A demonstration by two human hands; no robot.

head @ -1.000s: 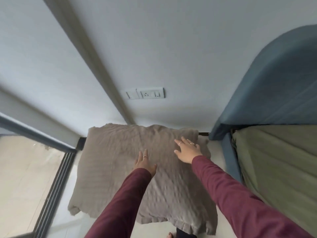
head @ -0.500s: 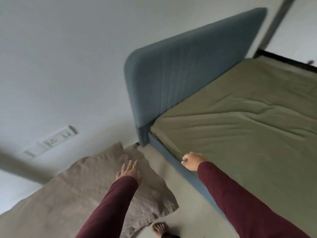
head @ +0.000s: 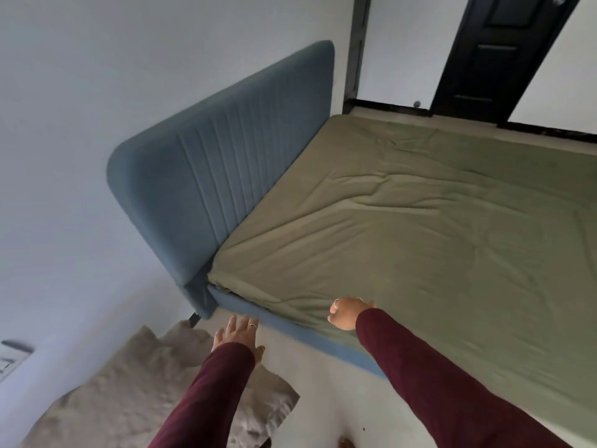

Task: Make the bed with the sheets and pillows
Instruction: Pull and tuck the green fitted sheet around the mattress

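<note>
The left hand (head: 237, 333), in a dark red sleeve, reaches out flat with its fingers straight and slightly spread above the pale floor (head: 316, 392), holding nothing, near the padded blue bed frame rail (head: 290, 329). The right hand (head: 347, 313) rests at the near edge of the wrinkled olive-green fitted sheet (head: 420, 237) covering the mattress, its fingers curled under, though whether they pinch the cloth I cannot tell. A crumpled beige textured blanket (head: 135, 392) lies on the floor beside the ribbed blue upholstered headboard (head: 219, 176), which stands against the white wall (head: 80, 92).
</note>
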